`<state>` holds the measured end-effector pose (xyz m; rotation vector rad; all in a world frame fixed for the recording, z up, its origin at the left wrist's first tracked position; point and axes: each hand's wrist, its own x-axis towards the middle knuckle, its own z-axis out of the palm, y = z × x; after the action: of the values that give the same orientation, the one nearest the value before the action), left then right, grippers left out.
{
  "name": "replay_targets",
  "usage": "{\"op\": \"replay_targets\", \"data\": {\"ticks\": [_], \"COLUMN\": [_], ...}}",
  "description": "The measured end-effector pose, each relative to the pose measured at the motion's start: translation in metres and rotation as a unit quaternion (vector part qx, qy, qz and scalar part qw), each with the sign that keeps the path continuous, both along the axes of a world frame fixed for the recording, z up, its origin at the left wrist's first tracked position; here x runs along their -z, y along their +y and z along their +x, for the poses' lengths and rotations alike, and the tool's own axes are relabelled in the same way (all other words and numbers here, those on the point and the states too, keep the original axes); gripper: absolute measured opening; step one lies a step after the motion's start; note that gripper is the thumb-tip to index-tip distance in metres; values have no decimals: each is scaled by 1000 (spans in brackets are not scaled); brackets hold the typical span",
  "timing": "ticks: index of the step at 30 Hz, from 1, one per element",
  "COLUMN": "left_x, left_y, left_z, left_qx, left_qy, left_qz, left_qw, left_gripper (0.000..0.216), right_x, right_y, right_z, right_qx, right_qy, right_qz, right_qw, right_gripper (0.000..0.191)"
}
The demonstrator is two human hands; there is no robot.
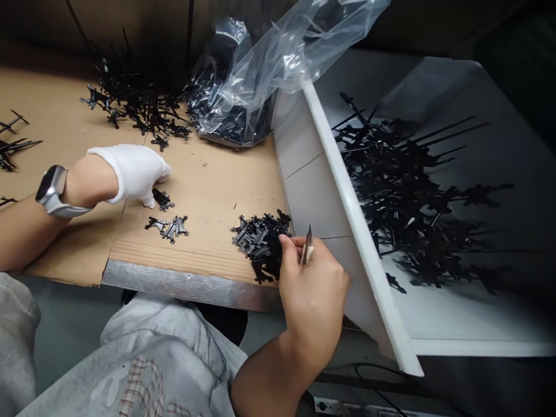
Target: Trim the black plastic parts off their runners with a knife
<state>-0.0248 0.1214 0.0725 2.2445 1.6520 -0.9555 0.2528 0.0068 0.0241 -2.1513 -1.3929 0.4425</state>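
Observation:
My left hand [132,171], in a white glove, rests on the cardboard sheet [212,185] with its fingertips on a small black plastic part [163,200]. Just in front of it lie two or three more black parts [168,226]. My right hand [310,284] is bare and closed around a thin metal blade-like tool [307,245], its tip pointing up. That hand sits beside a small heap of black parts [259,238] near the cardboard's front right corner.
A big pile of black parts [139,107] lies at the back of the cardboard, next to a clear plastic bag [264,75] with more parts. On the right, a white tray [343,191] holds a heap of black sprues [417,197]. A smartwatch [51,188] is on my left wrist.

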Motion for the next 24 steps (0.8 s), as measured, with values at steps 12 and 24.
{"op": "replay_targets", "data": {"ticks": [12, 24], "left_x": [5, -18], "left_y": [-2, -52], "left_z": [16, 38], "left_qx": [4, 129], "left_qy": [-55, -157], "left_qz": [-16, 169], "left_qw": [998, 964], "left_gripper": [19, 44], "right_x": [-8, -10], "right_y": [-14, -18], "right_z": [-2, -50], "right_qx": [8, -197], "right_qy": [50, 337], "right_qz": [116, 80], "right_qw": [992, 917], "right_gripper": [30, 15]}}
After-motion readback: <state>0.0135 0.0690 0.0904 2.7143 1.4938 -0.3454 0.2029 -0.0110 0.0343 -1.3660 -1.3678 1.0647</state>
